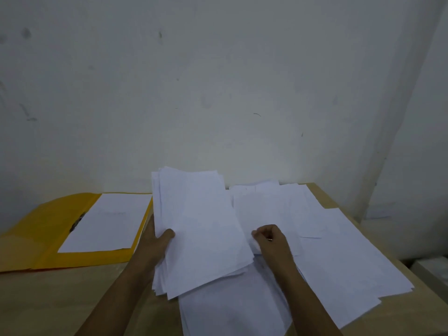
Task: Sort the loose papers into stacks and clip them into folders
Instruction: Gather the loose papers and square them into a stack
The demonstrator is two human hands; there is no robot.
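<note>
Item 1: wall (218, 81), pale, scuffed, behind everything.
Item 2: surface (60, 301), light wood.
Item 3: loose papers (339, 258), white, spread over the right half, overlapping, some under our forearms.
Item 4: yellow folder (43, 238), lying open at left w/ a sheet stack (106, 221) inside and a metal clip (77, 223) at its spine.
Item 5: held stack (198, 226), raised centre, edges uneven.
Item 6: left hand (155, 241), grip closed on the held stack's left edge, thumb on top.
Item 7: right hand (269, 238), fingers curled, pinching a sheet edge (we think; blurred).
Step, by our reading: gathering a stack. Next calls for squaring edges, approx. flush, before clipping.
</note>
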